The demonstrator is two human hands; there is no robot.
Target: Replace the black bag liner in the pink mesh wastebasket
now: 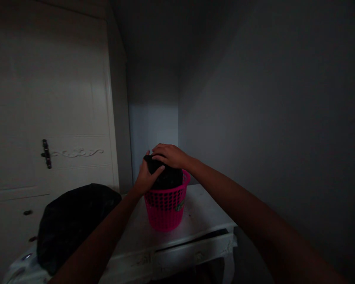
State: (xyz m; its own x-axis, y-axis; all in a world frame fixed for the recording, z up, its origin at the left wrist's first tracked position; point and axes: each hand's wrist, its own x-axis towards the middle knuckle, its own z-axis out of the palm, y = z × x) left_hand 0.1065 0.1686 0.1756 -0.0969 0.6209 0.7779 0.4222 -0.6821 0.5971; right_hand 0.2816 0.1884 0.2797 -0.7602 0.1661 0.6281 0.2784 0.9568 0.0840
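Observation:
A pink plastic basket (165, 215) with a perforated wall stands upright on a white table (204, 203). Crumpled black plastic bag (168, 178) material fills its mouth and rises above the rim. My left hand (146, 175) grips the bag from the left, thumb in front and most fingers hidden behind it. Over the top of the bag curls my right hand (170, 156), its fingers bent onto the plastic and its thumb lower down. What lies inside the bag cannot be seen.
A big, full-looking black bag (77, 221) sits left of the basket, partly behind my left forearm. The table's front drawer (195, 252) is slightly pulled out. A white wardrobe (77, 98) with a dark handle stands left; grey walls meet behind. The light is dim.

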